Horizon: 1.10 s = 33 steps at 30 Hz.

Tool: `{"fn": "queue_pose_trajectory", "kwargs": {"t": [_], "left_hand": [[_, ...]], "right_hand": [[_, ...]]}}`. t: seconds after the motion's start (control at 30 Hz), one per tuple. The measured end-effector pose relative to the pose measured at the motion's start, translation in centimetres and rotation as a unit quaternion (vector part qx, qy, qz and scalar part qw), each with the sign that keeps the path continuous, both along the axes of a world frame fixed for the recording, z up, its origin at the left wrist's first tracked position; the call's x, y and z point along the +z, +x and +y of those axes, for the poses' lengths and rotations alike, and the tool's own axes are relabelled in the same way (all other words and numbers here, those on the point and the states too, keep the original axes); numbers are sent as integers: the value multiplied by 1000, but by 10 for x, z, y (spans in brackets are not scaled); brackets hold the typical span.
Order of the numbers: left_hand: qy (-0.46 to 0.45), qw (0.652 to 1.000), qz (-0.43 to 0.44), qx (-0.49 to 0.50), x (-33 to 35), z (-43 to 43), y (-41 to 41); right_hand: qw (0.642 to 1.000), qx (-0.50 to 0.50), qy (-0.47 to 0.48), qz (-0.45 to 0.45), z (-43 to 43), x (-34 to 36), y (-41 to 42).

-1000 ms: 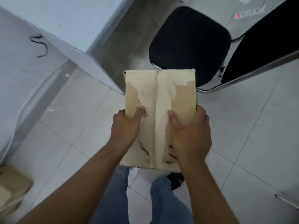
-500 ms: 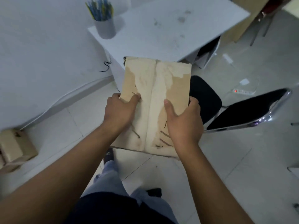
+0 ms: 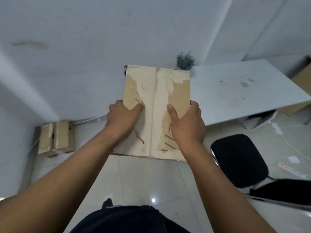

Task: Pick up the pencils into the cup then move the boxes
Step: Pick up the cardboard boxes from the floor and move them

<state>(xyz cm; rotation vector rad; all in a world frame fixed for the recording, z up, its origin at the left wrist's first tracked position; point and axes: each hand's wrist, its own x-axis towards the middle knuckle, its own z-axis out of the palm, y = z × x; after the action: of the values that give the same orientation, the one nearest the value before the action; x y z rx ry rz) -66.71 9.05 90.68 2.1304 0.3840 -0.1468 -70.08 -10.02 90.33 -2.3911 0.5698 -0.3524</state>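
Head view. The box (image 3: 156,105) is a tan cardboard carton with its top flaps closed. A seam runs down the middle of the top face. A wide pale band flanks the seam where the outer paper layer is stripped off, and short dark tears mark the near half. The box is held in the air above the tiled floor (image 3: 143,179), in front of the person's body, with its top face toward the camera. Its long axis runs away from the person toward the wall (image 3: 101,39); the short edges lie near and far.

The left hand (image 3: 123,117) grasps the left long edge, thumb on the top face and fingers curled round the side. The right hand (image 3: 186,125) grasps the right long edge in the same way.

A second box (image 3: 55,138), also tan with a centre seam, lies on the floor against the wall, well to the left of the held box.

A bunch of blue and yellow pencils (image 3: 185,62) stands on the white surface (image 3: 235,91), showing just beyond the box's far right corner; their holder is hidden.

A black chair (image 3: 239,160) stands at the right, with a power strip (image 3: 291,171) on the floor beyond it.
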Motion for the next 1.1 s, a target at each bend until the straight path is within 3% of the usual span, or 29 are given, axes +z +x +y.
{"fn": "queue_pose_trajectory", "kwargs": {"t": [0.37, 0.83, 1.1], "left_hand": [[38, 989, 11, 140, 4, 262, 41], [17, 968, 76, 238, -45, 430, 76], [34, 955, 125, 267, -99, 528, 148]], "right_hand": [[989, 142, 30, 18, 260, -11, 85], [970, 224, 31, 88, 442, -52, 160], [957, 251, 74, 121, 554, -108, 240]]}}
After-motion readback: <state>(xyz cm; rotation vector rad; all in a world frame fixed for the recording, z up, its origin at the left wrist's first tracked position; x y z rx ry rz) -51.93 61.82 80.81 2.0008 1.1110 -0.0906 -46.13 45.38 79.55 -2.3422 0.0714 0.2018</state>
